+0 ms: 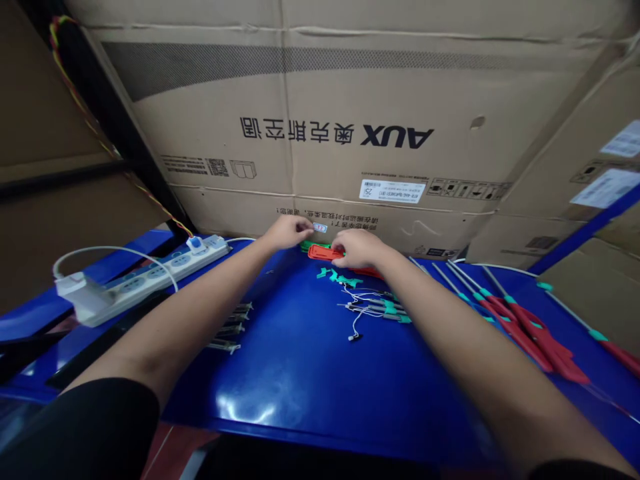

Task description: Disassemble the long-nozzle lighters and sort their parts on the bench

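Note:
At the back of the blue table, my right hand (356,247) has its fingers closed on a flat orange-red plastic piece (323,253) with rounded ends and a slot. My left hand (291,231) is beside it, thumb and fingers curled together. What they hold, if anything, is hidden. A green plastic piece (309,246) lies partly under the orange one. In front are small green plastic parts (343,278). Thin metal tubes with white wires (383,307) lie nearer my right forearm.
Red-handled long-nosed lighters (525,323) lie on the right. Short metal parts (233,327) rest by my left forearm. A white power strip (155,275) with plugs is at left. A large cardboard box (320,87) walls off the back of the blue table (295,373).

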